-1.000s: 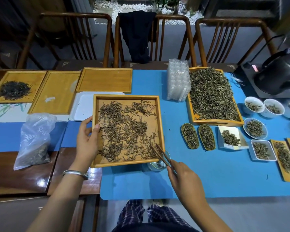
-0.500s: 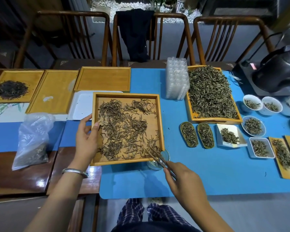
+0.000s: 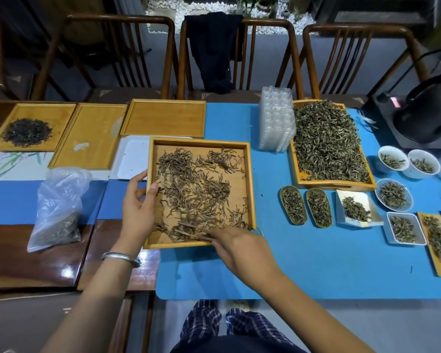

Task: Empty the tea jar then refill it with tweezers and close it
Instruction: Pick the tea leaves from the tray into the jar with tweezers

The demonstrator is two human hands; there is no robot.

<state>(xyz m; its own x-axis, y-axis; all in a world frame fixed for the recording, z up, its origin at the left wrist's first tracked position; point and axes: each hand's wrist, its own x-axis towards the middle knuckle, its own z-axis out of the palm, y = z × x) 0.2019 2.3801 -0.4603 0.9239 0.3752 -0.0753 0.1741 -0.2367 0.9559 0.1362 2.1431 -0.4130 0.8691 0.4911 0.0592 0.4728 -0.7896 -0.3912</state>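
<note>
A square wooden tray (image 3: 250, 179) holds scattered brown tea leaves (image 3: 199, 189) on the blue mat. My left hand (image 3: 138, 202) grips the tray's left rim, thumb inside on the leaves. My right hand (image 3: 239, 248) holds wooden tweezers (image 3: 194, 231), whose tips lie low among the leaves near the tray's front edge. Only a sliver of the glass tea jar (image 3: 260, 230) shows beside the tray's front right corner, mostly hidden behind my right hand.
A clear plastic bag (image 3: 59, 207) of tea lies left. Flat wooden trays (image 3: 163, 118) and a white tray (image 3: 130, 159) sit behind. Right: stacked plastic blister packs (image 3: 275, 123), a full leaf tray (image 3: 329, 143), several small sample dishes (image 3: 354, 207), a black kettle (image 3: 428, 110).
My right hand has swung the tweezers left, from the tray's front right corner into the leaves along its front edge. It now covers most of the jar. My left hand stays put.
</note>
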